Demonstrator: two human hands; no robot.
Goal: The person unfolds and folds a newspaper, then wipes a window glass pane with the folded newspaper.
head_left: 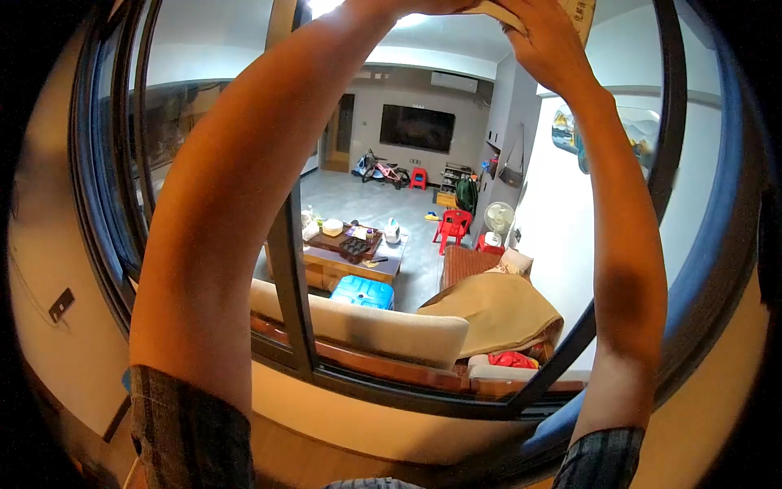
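Tan strip (498, 12): top of view, between the hands, partly cut off.
Right hand (547, 45): fingers bent against strip; closed grip or not, cannot tell. Lettered tan piece (583, 18) just beside.
Left hand (428, 6): mostly cropped; grip, cannot tell.
Window frame (300, 285): dark, upright bar by left forearm (244, 155).
Beyond glass: pale sofa back (383, 330) along frame's lower edge; blue box (362, 292) by low table's (391, 265) near edge; television (417, 128) on far wall.

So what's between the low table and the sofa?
A blue plastic object sits between the low table and the cream sofa, as the head view shows.
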